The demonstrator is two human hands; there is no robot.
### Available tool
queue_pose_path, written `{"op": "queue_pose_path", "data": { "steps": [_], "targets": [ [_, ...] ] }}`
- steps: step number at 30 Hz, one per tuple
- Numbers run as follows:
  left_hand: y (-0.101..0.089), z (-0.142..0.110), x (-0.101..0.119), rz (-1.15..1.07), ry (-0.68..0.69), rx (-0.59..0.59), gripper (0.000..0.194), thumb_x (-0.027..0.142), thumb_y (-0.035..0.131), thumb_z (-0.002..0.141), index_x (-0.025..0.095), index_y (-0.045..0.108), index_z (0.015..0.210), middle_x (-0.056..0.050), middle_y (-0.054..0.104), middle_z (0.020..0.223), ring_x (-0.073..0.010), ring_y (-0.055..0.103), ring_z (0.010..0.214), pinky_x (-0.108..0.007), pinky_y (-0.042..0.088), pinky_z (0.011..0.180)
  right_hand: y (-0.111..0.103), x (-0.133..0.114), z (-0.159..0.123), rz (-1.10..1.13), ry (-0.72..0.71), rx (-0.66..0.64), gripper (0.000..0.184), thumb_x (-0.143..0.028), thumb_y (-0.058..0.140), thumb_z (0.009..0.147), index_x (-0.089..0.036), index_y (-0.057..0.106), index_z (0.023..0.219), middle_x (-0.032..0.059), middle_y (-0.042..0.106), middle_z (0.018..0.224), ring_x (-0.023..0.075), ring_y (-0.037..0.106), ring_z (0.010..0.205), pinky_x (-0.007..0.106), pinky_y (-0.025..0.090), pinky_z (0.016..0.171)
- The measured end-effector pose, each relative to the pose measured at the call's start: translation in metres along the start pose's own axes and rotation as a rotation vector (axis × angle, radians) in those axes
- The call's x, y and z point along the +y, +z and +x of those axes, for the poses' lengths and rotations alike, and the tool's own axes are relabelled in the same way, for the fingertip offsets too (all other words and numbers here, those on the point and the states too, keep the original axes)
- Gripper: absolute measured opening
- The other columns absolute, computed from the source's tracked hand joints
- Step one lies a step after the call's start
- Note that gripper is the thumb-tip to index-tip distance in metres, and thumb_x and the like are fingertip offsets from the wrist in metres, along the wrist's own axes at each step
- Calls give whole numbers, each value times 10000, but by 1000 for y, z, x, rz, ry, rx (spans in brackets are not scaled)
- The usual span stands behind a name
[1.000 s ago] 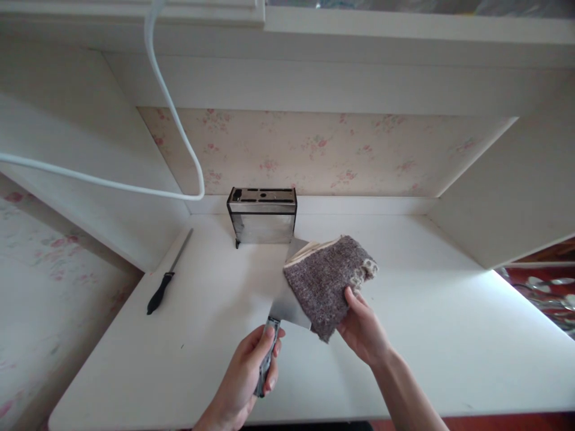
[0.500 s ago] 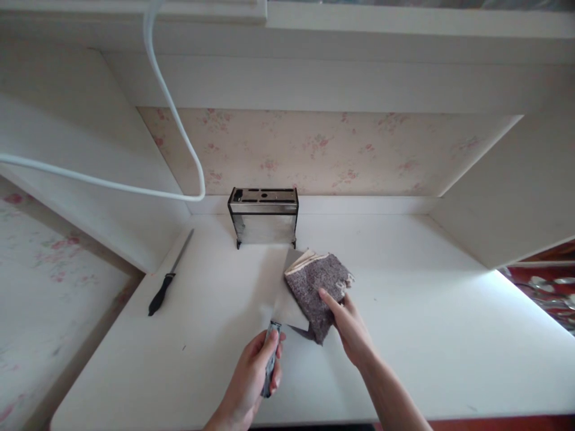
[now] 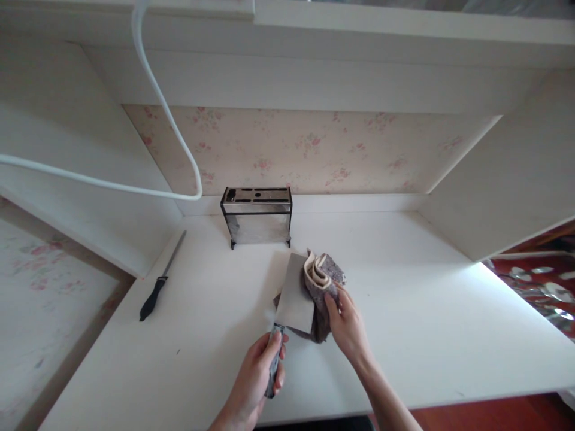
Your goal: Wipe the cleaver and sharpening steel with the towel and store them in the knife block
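My left hand (image 3: 263, 365) is closed round the grey handle of a cleaver (image 3: 294, 293), whose broad, flat blade points away from me above the white tabletop. My right hand (image 3: 348, 323) grips a speckled brown cloth (image 3: 326, 299) with a pale lining. The cloth is bunched and folded along the blade's right edge, and part of it shows behind the blade on the left. Where exactly the cloth touches the steel is partly hidden by its folds.
A metal knife block (image 3: 257, 215) with slots in its top stands at the back of the white table (image 3: 404, 335). To the left lies a sharpening steel (image 3: 162, 278) with a black handle. A white cable (image 3: 177, 131) hangs at upper left. White panels flank both sides.
The cloth has gone from lying flat across the blade to bunched at its right edge, baring more of the steel. My left hand keeps its hold on the handle. The view has shifted slightly.
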State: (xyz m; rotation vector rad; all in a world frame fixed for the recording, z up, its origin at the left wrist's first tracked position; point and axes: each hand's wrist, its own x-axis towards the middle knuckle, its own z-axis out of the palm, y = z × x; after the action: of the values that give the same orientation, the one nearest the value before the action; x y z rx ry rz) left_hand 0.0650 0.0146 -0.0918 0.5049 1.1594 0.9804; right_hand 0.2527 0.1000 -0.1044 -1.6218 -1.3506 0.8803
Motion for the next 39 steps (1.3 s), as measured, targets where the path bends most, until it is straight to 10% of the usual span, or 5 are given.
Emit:
{"op": "queue_pose_path", "data": {
  "steps": [10, 15, 20, 27, 39],
  "targets": [
    [0, 0, -3, -35, -17, 15, 508, 640, 591, 781, 153, 558, 924, 60, 462, 728, -5, 400, 376, -182, 221, 367, -27, -27, -7, 1044, 330, -167, 421, -494, 655, 777, -274, 645, 1136, 49, 615, 1242, 237, 568, 1134, 403, 483, 932],
    [8, 1, -11, -45, -28, -21, 536, 663, 621, 738, 146, 542, 852, 61, 468, 687, -6, 386, 344, -184, 192, 342, -6, -18, -13, 1015, 324, -130, 296, -491, 692, 744, -202, 647, 790, 23, 628, 1120, 204, 571, 1098, 285, 512, 811],
    [18, 1, -14, -43, -27, -60, 517, 652, 606, 758, 148, 517, 833, 55, 483, 691, -6, 385, 317, -186, 193, 330, 15, -20, -18, 914, 446, 207, 761, -259, 855, 556, -328, 483, 1215, -18, 568, 1182, 147, 618, 1003, 215, 538, 746],
    [20, 3, 6, 124, 3, -212, 449, 602, 550, 828, 155, 502, 850, 38, 496, 746, -9, 403, 335, -180, 227, 329, 2, -44, -28, 1006, 553, -287, 496, -314, 745, 721, -109, 551, 1129, 138, 685, 1058, 265, 698, 856, 385, 589, 719],
    [18, 2, 37, 376, 33, -279, 415, 566, 520, 862, 151, 505, 854, 35, 478, 708, -28, 411, 371, -196, 239, 359, -4, -47, 0, 1090, 633, -137, 505, -290, 755, 694, -113, 579, 1133, 107, 726, 968, 245, 715, 839, 348, 596, 744]
  ]
}}
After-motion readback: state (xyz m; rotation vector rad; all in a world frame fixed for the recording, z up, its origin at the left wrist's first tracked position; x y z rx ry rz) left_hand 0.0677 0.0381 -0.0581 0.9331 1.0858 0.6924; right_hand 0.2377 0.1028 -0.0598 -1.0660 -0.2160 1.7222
